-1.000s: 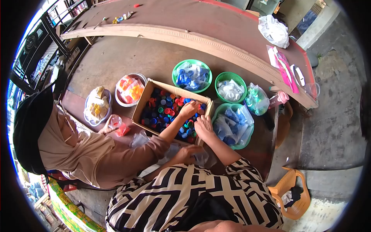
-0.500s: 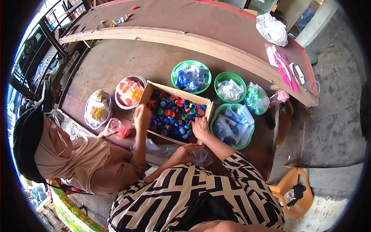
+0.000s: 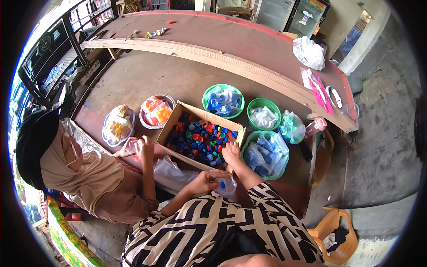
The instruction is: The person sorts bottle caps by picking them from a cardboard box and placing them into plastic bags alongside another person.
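A cardboard box point(image 3: 178, 152) full of loose bottle caps in blue, red, green and other colours stands in the middle of the table. My right hand point(image 3: 231, 153) reaches over its right side, fingers bent down at the caps; what they hold, if anything, is hidden. Below the box's near edge, my left hand point(image 3: 209, 181) is closed on a clear plastic bag point(image 3: 227, 187) with a blue cap showing inside. Another clear bag point(image 3: 171, 172) lies to the left of that hand. At the box's left, a co-worker's two hands point(image 3: 141, 149) are together at a small bag.
Baskets and bowls of bagged caps surround the box: a green basket point(image 3: 276, 112), a teal basket point(image 3: 286, 165), a metal bowl point(image 3: 141, 116) and a lilac basket point(image 3: 106, 139). A wooden beam point(image 3: 200, 50) crosses behind. An orange chair point(image 3: 352, 240) stands at the lower right.
The co-worker's hand has left the box and come to the small bag at the left. A blue cap now shows in the bag at my left hand. The view has tilted up slightly.
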`<action>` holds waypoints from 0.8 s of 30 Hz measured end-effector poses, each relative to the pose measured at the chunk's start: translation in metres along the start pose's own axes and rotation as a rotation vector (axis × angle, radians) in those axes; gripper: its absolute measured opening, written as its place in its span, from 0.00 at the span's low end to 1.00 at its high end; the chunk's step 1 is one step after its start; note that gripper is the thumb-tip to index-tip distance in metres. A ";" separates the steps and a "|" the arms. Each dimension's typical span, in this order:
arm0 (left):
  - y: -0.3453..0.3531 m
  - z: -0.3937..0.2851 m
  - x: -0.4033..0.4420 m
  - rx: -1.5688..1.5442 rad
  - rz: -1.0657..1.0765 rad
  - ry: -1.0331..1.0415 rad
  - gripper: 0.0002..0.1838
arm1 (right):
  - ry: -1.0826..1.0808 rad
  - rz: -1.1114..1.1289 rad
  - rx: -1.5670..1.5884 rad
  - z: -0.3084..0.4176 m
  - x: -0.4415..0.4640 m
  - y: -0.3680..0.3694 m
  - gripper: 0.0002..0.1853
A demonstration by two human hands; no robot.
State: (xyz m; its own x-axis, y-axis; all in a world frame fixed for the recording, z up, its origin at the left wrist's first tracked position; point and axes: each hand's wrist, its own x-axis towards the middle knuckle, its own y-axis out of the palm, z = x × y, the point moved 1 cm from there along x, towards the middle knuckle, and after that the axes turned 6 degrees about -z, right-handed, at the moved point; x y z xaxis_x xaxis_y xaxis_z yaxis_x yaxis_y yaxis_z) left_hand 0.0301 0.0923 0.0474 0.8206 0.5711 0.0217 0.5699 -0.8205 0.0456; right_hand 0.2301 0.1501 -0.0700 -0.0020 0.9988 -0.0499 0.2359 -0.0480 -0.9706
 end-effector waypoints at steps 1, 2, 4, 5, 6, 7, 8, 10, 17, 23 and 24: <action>-0.002 -0.007 -0.003 0.000 -0.005 0.009 0.31 | -0.008 -0.001 0.036 -0.001 -0.001 0.002 0.13; -0.006 -0.016 -0.006 0.107 -0.108 0.024 0.31 | -0.019 -0.003 0.073 -0.001 -0.001 0.003 0.13; -0.015 -0.013 -0.011 0.265 -0.291 0.044 0.31 | -0.015 -0.053 0.106 -0.005 -0.001 0.002 0.13; -0.018 -0.005 -0.015 0.285 -0.312 0.057 0.31 | -0.004 -0.090 0.151 -0.004 -0.003 0.002 0.12; -0.017 -0.017 -0.021 0.248 -0.235 0.089 0.30 | 0.007 -0.071 0.189 -0.005 -0.004 -0.003 0.12; -0.014 -0.029 -0.027 0.213 -0.156 0.119 0.30 | 0.004 -0.084 0.208 -0.007 -0.004 -0.009 0.10; -0.014 -0.019 -0.029 0.285 -0.117 0.253 0.29 | -0.002 -0.066 0.229 -0.008 -0.005 -0.012 0.09; -0.006 -0.023 -0.039 0.274 -0.167 0.183 0.29 | 0.013 -0.076 0.310 -0.010 -0.005 -0.019 0.09; 0.001 -0.010 -0.043 0.329 -0.347 0.034 0.30 | 0.064 -0.109 1.348 -0.043 -0.035 -0.031 0.10; 0.030 -0.017 -0.045 0.318 -0.401 0.014 0.30 | 0.285 0.131 2.223 -0.056 -0.114 -0.051 0.07; 0.035 -0.021 -0.044 0.317 -0.409 0.011 0.31 | 0.294 0.153 2.299 -0.058 -0.125 -0.052 0.08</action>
State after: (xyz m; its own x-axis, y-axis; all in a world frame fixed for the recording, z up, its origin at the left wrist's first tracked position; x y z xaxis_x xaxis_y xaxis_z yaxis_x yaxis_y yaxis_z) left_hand 0.0130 0.0385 0.0689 0.5284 0.8456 0.0758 0.8307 -0.4965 -0.2519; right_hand 0.2746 0.0283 0.0002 0.0424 0.9520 -0.3031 -0.8711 0.1838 0.4554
